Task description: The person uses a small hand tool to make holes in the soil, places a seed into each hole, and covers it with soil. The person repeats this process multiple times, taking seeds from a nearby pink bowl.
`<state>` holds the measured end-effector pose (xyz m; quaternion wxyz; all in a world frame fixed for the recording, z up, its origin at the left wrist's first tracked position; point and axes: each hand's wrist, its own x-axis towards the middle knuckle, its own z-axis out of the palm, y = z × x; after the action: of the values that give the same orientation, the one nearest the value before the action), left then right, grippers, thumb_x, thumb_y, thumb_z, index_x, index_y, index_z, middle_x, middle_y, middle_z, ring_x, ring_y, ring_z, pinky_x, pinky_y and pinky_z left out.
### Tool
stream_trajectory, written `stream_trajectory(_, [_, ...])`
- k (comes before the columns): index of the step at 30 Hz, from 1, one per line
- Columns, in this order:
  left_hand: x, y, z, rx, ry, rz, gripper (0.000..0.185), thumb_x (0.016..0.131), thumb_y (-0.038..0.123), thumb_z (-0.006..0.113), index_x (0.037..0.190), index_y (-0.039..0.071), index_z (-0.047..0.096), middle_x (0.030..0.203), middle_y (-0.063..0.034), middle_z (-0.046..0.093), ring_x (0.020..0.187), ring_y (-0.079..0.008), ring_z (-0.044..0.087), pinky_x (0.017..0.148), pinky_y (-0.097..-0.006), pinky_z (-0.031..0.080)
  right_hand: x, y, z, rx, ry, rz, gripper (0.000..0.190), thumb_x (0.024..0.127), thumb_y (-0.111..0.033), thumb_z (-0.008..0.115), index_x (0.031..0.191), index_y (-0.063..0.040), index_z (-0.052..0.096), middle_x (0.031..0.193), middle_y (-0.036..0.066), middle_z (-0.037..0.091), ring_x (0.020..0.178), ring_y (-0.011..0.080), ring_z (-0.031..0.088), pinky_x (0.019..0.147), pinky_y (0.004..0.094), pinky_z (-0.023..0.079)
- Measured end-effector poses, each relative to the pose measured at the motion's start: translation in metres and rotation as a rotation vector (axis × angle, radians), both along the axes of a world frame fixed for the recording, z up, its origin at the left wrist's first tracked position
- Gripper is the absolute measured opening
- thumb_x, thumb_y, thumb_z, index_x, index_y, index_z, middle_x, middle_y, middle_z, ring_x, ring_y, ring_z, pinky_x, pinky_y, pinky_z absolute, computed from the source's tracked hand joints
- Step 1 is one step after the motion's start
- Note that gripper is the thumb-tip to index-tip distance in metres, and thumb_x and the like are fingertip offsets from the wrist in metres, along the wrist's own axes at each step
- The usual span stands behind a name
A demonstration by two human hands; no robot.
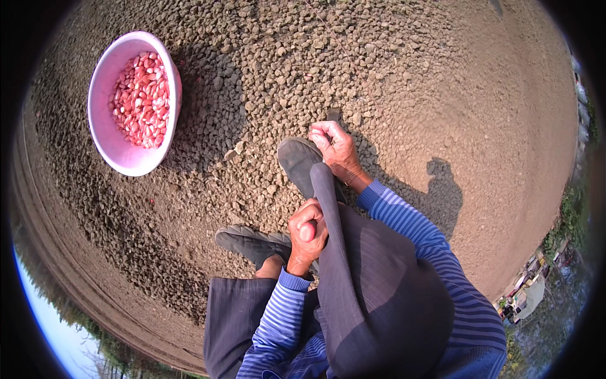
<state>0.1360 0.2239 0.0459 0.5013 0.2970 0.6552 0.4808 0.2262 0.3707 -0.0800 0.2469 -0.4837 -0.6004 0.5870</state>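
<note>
My left hand (305, 237) is curled into a fist beside the inner side of my raised knee. A rounded pink-red end shows at the fist; I cannot tell whether it is my thumb tip or something held. Out past the knee, my right hand (336, 149) is just above the toe of one dark shoe (298, 158), its thumb and fingers bent together. Whether anything small is pinched there is hidden. Just beyond those fingers a dark flat piece (334, 114) shows at the soil. A pink plastic basin (102, 104) stands at the upper left, partly filled with pink-red seeds (142, 102).
Cloddy dry soil (274, 71) surrounds me, smoother and finer toward the right (497, 118). My other shoe (253, 241) is planted at the left. A few red specks lie on the ground. Shrubs and assorted items (525, 289) line the far right edge.
</note>
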Motion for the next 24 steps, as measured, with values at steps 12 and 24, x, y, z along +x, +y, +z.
stream_trajectory(12, [0.001, 0.016, -0.052, 0.032, -0.083, 0.014, 0.015, 0.073, -0.010, 0.060, 0.072, 0.000, 0.048, 0.079, -0.0092, 0.056, 0.072, -0.0219, 0.055, 0.071, -0.0320, 0.047, -0.004, 0.016, -0.028, -0.062, -0.072, -0.036, 0.030, 0.097, -0.012, 0.070, 0.124, -0.001, 0.063, 0.110, 0.011, 0.074, 0.101, 0.0153, 0.070, 0.088, 0.0308, 0.056])
stream_trajectory(24, [0.001, 0.011, -0.060, 0.082, -0.056, -0.004, 0.015, 0.075, -0.008, 0.063, 0.074, 0.001, 0.050, 0.080, -0.0073, 0.055, 0.075, -0.0208, 0.057, 0.073, -0.0310, 0.048, 0.043, 0.050, -0.022, -0.003, -0.118, -0.249, 0.017, 0.100, -0.015, 0.064, 0.112, -0.003, 0.066, 0.086, -0.001, 0.065, 0.072, 0.0068, 0.057, 0.064, 0.0253, 0.052])
